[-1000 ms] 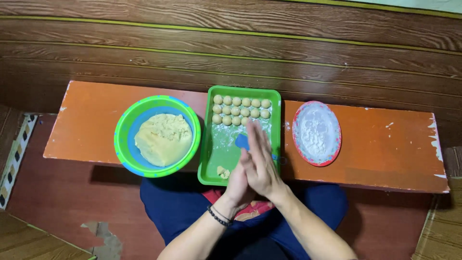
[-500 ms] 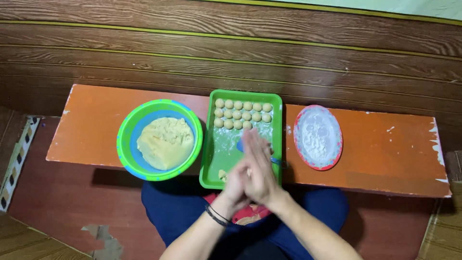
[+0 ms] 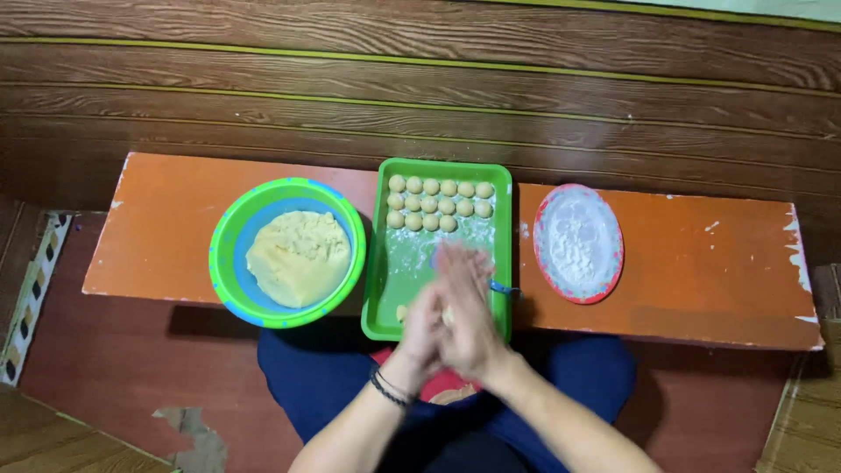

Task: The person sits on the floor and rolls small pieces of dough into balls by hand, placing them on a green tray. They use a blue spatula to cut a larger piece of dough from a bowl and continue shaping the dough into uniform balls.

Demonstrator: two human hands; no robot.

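Compared with a second ago, both hands are sitting a touch lower over the near end of the tray, and the fingers are blurring more from the rubbing motion. The person's left hand point(image 3: 423, 326) and right hand point(image 3: 469, 320) are pressing flat together, palm to palm, with a small pale bit of dough point(image 3: 448, 315) just peeking out between them. A dark beaded bracelet point(image 3: 388, 388) is wrapping the left wrist.

Under the hands is lying a rectangular green plastic tray point(image 3: 383, 263), its bottom dusted white with flour. Smooth round dough balls point(image 3: 438, 203) are lining up in three neat rows at the far end, and one more little ball point(image 3: 401, 312) is sitting alone near the front edge. Something blue point(image 3: 501, 286) is poking out beside the right hand at the tray's rim, but it's too hidden to tell what.

Left of the tray, a round green bowl with a blue inside point(image 3: 229, 254) is holding a big lumpy mound of yellowish dough point(image 3: 299, 257). To the right, an oval red-rimmed plate point(image 3: 613, 232) is carrying powdery white flour. Everything is resting on a scuffed orange painted bench point(image 3: 701, 271) against a dark wood plank wall point(image 3: 420, 79).
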